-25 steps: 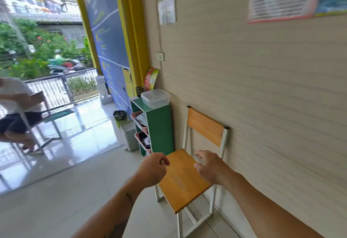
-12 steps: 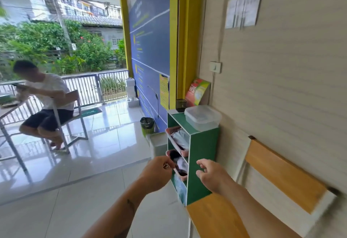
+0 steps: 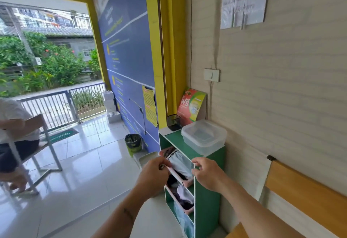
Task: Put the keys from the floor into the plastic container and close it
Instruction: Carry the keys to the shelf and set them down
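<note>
A: Head view: which step?
B: Carrying, I judge. The left hand (image 3: 153,176) is fisted, a metal glint at its thumb, probably the keys (image 3: 161,166). The right hand (image 3: 207,174) is loosely curled, empty.
A: Next?
B: The container (image 3: 203,136) sits lidded on the green shelf (image 3: 210,190), so the lid must come off.

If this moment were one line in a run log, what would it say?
left hand: closed, small metal bit showing | right hand: empty, open | container: lid on, atop green shelf | stage: approaching
</note>
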### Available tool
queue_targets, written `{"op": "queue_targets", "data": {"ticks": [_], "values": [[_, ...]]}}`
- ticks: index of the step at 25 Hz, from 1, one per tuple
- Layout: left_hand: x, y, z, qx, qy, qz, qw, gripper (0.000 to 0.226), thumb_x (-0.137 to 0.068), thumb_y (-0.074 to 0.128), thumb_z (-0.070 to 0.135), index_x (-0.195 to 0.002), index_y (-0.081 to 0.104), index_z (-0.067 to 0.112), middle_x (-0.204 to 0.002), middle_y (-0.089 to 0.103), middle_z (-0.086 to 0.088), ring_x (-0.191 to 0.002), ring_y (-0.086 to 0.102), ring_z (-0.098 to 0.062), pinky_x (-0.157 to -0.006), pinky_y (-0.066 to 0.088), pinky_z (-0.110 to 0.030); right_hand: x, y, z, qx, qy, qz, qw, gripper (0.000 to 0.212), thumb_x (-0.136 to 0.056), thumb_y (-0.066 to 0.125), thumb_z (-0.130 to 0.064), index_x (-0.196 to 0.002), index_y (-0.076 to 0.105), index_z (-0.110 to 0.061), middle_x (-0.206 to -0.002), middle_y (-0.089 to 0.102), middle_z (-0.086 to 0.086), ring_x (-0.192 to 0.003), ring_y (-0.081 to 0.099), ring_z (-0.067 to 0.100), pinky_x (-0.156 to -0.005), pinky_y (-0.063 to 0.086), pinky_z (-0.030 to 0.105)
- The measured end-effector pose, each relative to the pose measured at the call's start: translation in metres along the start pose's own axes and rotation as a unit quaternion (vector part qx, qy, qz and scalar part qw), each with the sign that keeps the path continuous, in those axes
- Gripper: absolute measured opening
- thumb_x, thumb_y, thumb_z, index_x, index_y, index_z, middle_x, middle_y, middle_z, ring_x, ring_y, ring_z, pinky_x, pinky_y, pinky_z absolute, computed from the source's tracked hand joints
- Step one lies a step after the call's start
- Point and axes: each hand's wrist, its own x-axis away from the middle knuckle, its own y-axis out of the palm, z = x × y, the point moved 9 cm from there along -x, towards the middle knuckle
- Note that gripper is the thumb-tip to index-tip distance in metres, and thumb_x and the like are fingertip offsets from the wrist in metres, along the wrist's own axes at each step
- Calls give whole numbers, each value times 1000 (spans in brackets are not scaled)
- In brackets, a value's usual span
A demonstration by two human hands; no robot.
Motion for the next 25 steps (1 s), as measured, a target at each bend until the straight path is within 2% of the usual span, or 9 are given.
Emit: {"op": "queue_targets", "data": {"ticks": [3, 11, 15, 17, 22, 25], "values": [[-69, 5, 6, 23, -9, -2, 1000, 28, -82, 47, 5, -82, 69, 22, -84, 73, -10, -61, 63, -20, -57, 50, -24, -70, -15, 0, 1, 3, 5, 1000, 52, -94, 50, -23, -144, 44, -13, -147, 49, 9, -131, 48, 21, -108, 36, 30], [-215, 32, 9, 77, -33, -18, 996, 27, -80, 50, 4, -85, 71, 20, -66, 67, 0, -49, 55, -13, -45, 42, -17, -207, -28, 5, 62, -2, 5, 998, 52, -94, 47, -26, -144, 45, -16, -147, 49, 7, -133, 46, 20, -110, 36, 34], [-281, 49, 3, 74, -19, -27, 997, 33, -79, 44, 2, -91, 70, 18, -83, 71, -8, -45, 45, -14, -43, 35, -20, -255, -20, 23, 113, 18, 14, 993, 54, -92, 44, -27, -145, 43, -17, -149, 46, 5, -134, 44, 22, -111, 35, 35], [-316, 60, -7, 68, -17, -48, 996, 35, -79, 42, 2, -93, 69, 18, -87, 71, -10, -50, 49, -16, -47, 39, -22, -281, -19, 32, 142, 33, 23, 989, 54, -92, 44, -28, -145, 43, -16, -149, 46, 5, -135, 43, 24, -111, 36, 37], [-412, 95, -42, 36, 8, -141, 989, 31, -87, 42, 4, -101, 65, 20, -103, 68, -9, -84, 67, -26, -63, 50, -33, -342, -20, 45, 179, 87, 46, 979, 54, -93, 45, -26, -146, 41, -16, -150, 42, 6, -135, 40, 26, -110, 36, 40], [-458, 115, -56, 1, 35, -187, 982, 35, -84, 45, 3, -108, 66, 21, -101, 69, -8, -87, 67, -28, -67, 55, -36, -371, -19, 54, 210, 122, 60, 968, 54, -93, 45, -30, -145, 40, -16, -148, 42, 5, -134, 37, 27, -110, 34, 40]]}}
